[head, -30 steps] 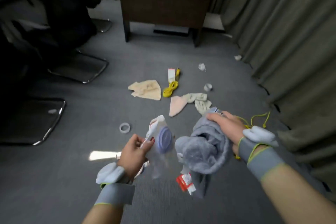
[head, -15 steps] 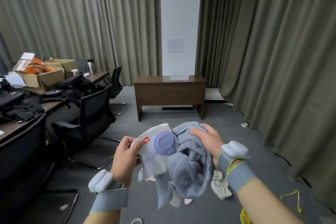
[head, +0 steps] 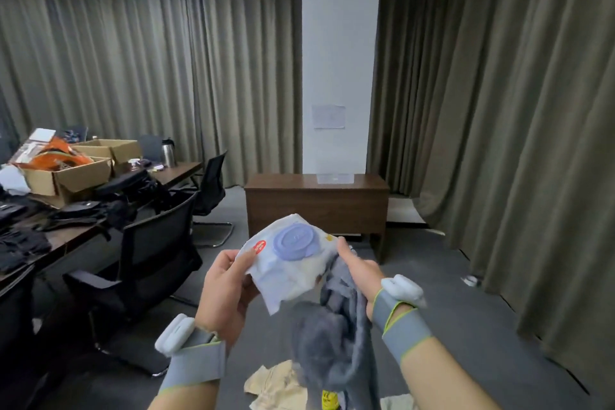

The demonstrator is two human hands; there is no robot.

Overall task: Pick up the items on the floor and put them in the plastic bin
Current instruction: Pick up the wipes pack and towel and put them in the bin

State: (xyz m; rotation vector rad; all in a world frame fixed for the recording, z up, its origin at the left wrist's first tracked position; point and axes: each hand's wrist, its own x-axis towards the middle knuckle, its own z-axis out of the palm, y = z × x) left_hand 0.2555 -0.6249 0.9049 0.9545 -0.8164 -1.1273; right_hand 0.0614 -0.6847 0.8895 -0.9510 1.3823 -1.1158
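Across the room, straight ahead: a brown wooden counter against a white pillar, a clear plastic bin standing on its top. Olive curtains along the back wall and the right side. At left, a long counter crowded with cardboard boxes, black bags and dark clothing, a metal flask near its far end. 2 black office chairs drawn up beside it, 1 close, 1 further back. Grey carpeted floor between here and the brown counter, with a small pale scrap near the right curtain. Low in the view, a beige cloth lying on the floor under the raised forearms, partly hidden by them.

Raised in front of the chest, both hands close together, each wrist wrapped in a grey band with a white device. Left hand palm turned inward, thumb and fingertips pinching the left edge of a white wipes pack with a lilac round lid, tilted toward the camera. Right hand closed around a bunched grey cloth that hangs down below the wrist, thumb lying along the right edge of the pack. Cannot tell whether that thumb presses the pack or merely lies beside it. Pack and grey cloth touching, both held well off the floor and well apart from the bin. Something yellow showing at the bottom edge beneath the grey cloth, too cropped to identify.
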